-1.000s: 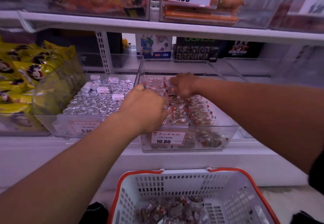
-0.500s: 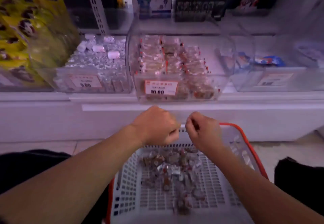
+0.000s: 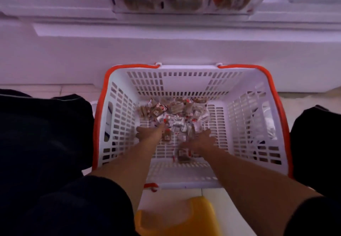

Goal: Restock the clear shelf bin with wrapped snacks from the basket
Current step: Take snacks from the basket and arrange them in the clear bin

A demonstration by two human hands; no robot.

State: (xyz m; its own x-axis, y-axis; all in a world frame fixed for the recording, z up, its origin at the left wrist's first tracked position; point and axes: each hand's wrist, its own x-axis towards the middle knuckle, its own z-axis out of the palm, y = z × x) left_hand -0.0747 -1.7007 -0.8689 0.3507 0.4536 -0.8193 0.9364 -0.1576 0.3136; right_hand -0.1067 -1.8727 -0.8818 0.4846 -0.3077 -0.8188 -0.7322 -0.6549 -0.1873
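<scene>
Both hands, left (image 3: 150, 134) and right (image 3: 200, 141), were in the basket (image 3: 118, 110) among many snacks (image 3: 175, 114); bin (image 3: 184, 1) part-stocked, each grip unclear.

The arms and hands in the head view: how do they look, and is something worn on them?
Both forearms are bare down to the left hand and the right hand. No glove, watch, bracelet or ring shows, though the picture is a little blurred. A dark sleeve covers each upper arm and ends near the elbow, at the bottom edge of the picture.
</scene>
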